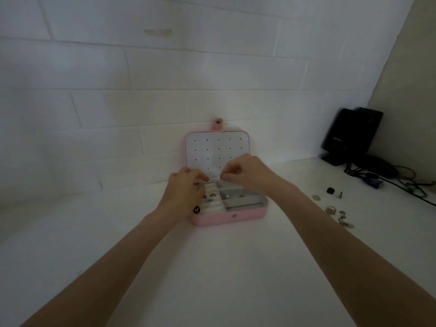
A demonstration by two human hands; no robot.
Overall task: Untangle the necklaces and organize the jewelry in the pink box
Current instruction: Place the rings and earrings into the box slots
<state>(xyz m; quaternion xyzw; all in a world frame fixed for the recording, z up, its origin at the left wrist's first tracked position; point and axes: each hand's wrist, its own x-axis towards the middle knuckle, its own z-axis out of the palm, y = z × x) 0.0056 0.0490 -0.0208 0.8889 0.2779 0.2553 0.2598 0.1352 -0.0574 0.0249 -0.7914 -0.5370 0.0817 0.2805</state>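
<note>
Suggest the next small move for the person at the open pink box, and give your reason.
Probably reach the right hand for the loose jewelry on the counter: it lies outside the pink box, whose lid stands open. What the fingertips pinch is too small to tell.

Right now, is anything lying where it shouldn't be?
Yes. A few small jewelry pieces lie scattered on the white table, right of the open pink box, not in its compartments. Both hands are busy over the box.
</note>
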